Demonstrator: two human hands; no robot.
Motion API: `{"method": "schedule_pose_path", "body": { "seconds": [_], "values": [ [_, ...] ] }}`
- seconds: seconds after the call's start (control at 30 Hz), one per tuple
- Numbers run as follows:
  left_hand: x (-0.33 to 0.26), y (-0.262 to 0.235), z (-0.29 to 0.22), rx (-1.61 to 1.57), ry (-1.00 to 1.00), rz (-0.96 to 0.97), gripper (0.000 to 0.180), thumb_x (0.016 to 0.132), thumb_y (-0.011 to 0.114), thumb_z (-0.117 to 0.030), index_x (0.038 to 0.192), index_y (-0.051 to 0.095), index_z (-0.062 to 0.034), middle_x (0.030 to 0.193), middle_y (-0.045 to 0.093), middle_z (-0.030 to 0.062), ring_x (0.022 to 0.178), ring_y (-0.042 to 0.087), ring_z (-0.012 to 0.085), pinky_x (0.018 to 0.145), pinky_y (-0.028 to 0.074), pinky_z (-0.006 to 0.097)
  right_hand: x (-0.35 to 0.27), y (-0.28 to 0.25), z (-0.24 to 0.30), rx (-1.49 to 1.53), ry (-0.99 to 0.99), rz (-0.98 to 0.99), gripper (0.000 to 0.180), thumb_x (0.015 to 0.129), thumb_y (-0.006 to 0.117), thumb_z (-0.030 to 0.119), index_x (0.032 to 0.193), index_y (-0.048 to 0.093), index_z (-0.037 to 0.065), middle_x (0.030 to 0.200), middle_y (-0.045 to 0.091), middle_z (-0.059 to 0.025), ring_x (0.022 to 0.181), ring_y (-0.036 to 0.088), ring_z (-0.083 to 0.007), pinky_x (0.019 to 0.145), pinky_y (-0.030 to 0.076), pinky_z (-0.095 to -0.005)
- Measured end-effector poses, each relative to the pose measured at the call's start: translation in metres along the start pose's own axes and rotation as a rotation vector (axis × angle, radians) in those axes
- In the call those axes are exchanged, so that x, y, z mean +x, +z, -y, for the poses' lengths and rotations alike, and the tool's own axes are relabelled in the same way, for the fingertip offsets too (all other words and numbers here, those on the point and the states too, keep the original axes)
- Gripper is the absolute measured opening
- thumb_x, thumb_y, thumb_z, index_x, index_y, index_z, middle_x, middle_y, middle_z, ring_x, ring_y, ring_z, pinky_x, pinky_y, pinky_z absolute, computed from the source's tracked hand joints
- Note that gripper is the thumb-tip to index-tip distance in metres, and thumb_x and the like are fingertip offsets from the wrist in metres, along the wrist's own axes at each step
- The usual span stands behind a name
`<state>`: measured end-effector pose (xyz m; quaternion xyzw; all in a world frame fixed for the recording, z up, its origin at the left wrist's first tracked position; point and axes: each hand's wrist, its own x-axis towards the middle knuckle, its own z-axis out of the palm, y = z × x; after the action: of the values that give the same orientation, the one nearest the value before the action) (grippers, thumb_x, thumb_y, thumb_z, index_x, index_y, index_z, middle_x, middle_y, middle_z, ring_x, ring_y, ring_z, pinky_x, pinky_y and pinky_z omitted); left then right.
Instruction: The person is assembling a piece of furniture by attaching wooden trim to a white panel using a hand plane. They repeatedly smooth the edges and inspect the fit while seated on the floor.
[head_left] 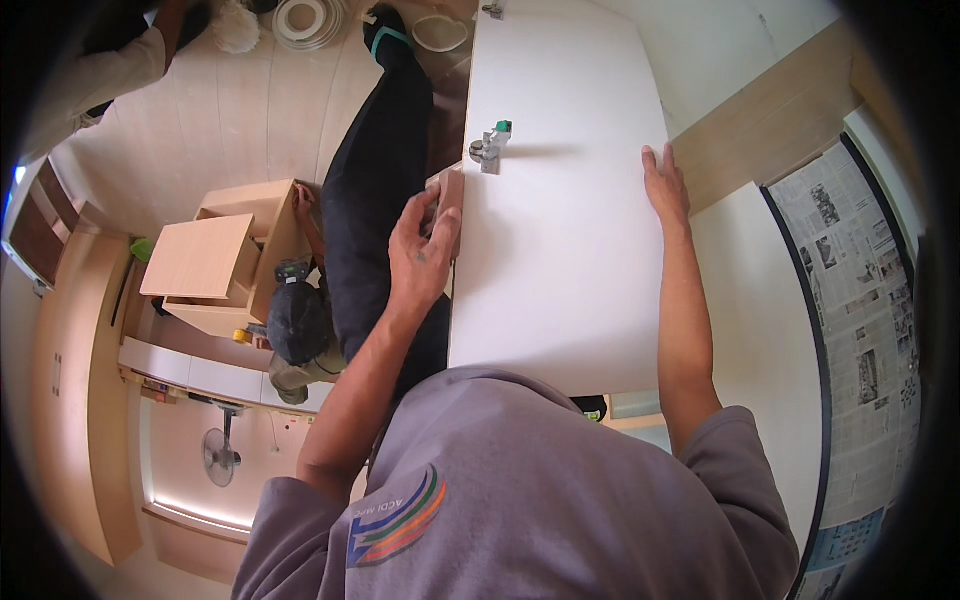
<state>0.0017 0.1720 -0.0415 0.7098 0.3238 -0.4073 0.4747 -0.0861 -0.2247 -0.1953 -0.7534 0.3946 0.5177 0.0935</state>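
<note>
A long white cabinet door (570,260) stretches away in front of me, with a metal hinge (488,152) on its face close to the left edge. Another hinge (493,10) sits at the far end. Against the left edge is a reddish-brown wooden block (451,200), and my left hand (420,245) is closed around it, thumb toward the door. Along the opposite edge, my right hand (667,187) holds the door, its thumb near the face and its fingers along the side; part of the grip is hidden.
On the left, a person in a dark cap (298,322) is beside a wooden drawer unit (215,260). Another person's arm (160,45) shows at top left. A coiled white roll (308,20) lies on the floor. Newspaper (850,270) covers a surface at right.
</note>
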Motion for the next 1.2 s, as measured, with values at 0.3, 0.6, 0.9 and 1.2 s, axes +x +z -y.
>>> {"method": "schedule_pose_path", "body": {
  "seconds": [0.3, 0.6, 0.9, 1.2],
  "values": [
    [0.079, 0.02, 0.012, 0.003, -0.021, -0.004, 0.055, 0.097, 0.067, -0.03, 0.137, 0.061, 0.0083, 0.097, 0.068, 0.0106, 0.082, 0.06, 0.0128, 0.073, 0.05, 0.028, -0.001, 0.006, 0.0, -0.034, -0.017, -0.015, 0.085, 0.102, 0.035, 0.075, 0.168, 0.027, 0.021, 0.152, 0.049, -0.0315, 0.138, 0.053, -0.0487, 0.112, 0.045, -0.0582],
    [0.191, 0.046, 0.052, -0.036, 0.099, -0.009, 0.054, 0.095, 0.069, -0.032, 0.13, 0.065, 0.0096, 0.098, 0.07, 0.0134, 0.086, 0.063, 0.018, 0.079, 0.053, 0.032, -0.005, 0.002, 0.012, -0.032, 0.009, -0.006, 0.083, 0.103, 0.036, 0.073, 0.168, 0.026, 0.022, 0.151, 0.05, -0.0301, 0.135, 0.055, -0.0487, 0.108, 0.047, -0.0589],
    [0.323, 0.076, 0.049, 0.151, 0.238, -0.08, 0.05, 0.095, 0.069, -0.032, 0.128, 0.068, 0.0053, 0.092, 0.071, 0.0086, 0.082, 0.065, 0.0154, 0.073, 0.055, 0.031, -0.008, -0.004, 0.022, 0.011, 0.034, 0.026, 0.082, 0.104, 0.036, 0.072, 0.169, 0.025, 0.022, 0.148, 0.053, -0.0267, 0.134, 0.056, -0.047, 0.108, 0.047, -0.056],
    [0.195, 0.028, 0.003, 0.033, -0.022, 0.116, 0.051, 0.099, 0.07, -0.034, 0.128, 0.066, 0.007, 0.086, 0.066, 0.0029, 0.077, 0.058, 0.0092, 0.07, 0.05, 0.027, -0.001, 0.017, 0.004, -0.013, 0.003, -0.022, 0.082, 0.104, 0.034, 0.073, 0.169, 0.025, 0.023, 0.146, 0.053, -0.0284, 0.131, 0.058, -0.0466, 0.105, 0.05, -0.0562]
  ]
}}
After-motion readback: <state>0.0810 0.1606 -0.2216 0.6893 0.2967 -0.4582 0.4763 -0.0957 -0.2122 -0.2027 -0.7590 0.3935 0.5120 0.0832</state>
